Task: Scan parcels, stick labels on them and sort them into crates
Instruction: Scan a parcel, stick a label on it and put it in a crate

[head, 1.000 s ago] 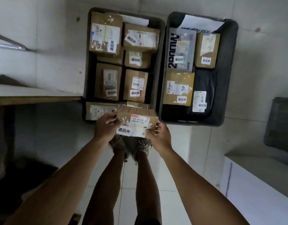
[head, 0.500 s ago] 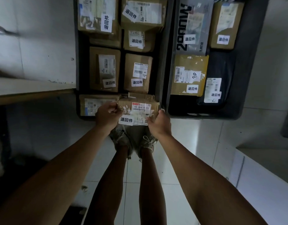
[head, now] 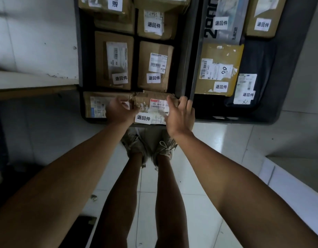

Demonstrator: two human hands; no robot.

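A brown cardboard parcel (head: 151,106) with a white shipping label and a white sticker lies in the near right corner of the left dark crate (head: 77,51). My left hand (head: 119,110) grips its left end. The fingers of my right hand (head: 179,117) are spread and straight at the parcel's right end, over the crate's rim. Several labelled brown parcels fill the left crate. The right dark crate (head: 280,97) holds a yellow-brown parcel (head: 219,68), a grey bag and a black bag.
A white shelf with a wooden edge (head: 34,86) juts in at the left, level with the crates. A white box or ledge (head: 297,176) stands at the right. My legs and shoes (head: 149,149) are on the white tiled floor below the crates.
The parcel went down and forward into the near corner of the left crate. My right hand has let go and its fingers have spread. The view has dropped closer to the crates.
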